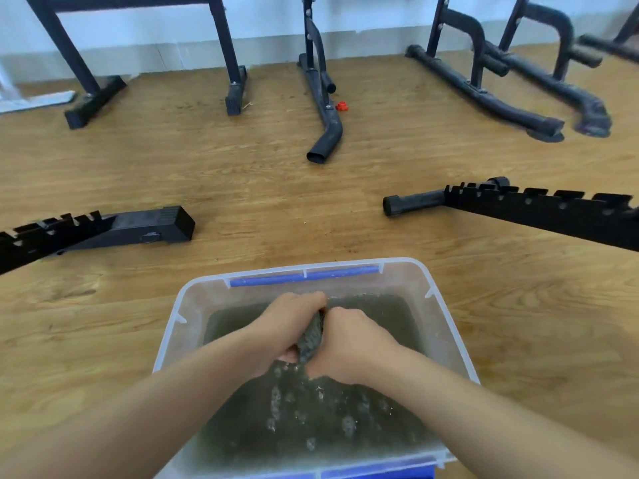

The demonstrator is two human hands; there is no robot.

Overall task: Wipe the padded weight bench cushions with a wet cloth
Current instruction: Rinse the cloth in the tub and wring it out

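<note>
A dark grey wet cloth point(313, 335) is twisted into a roll between both my hands, held just above murky water. My left hand point(287, 323) grips its left side and my right hand point(349, 344) grips its right side, fists pressed close together. Drops and splashes mark the water below them. The water fills a clear plastic tub point(446, 312) with blue handles, which stands on the wooden floor right in front of me. No bench cushion is in view.
Black notched bench frame rails lie on the floor at left point(103, 228) and right point(518, 207). Further back stand black rack legs point(235, 88), a bent tube foot point(325, 133) and curved frame bases point(501, 98). A small red cap point(341, 106) lies near the tube.
</note>
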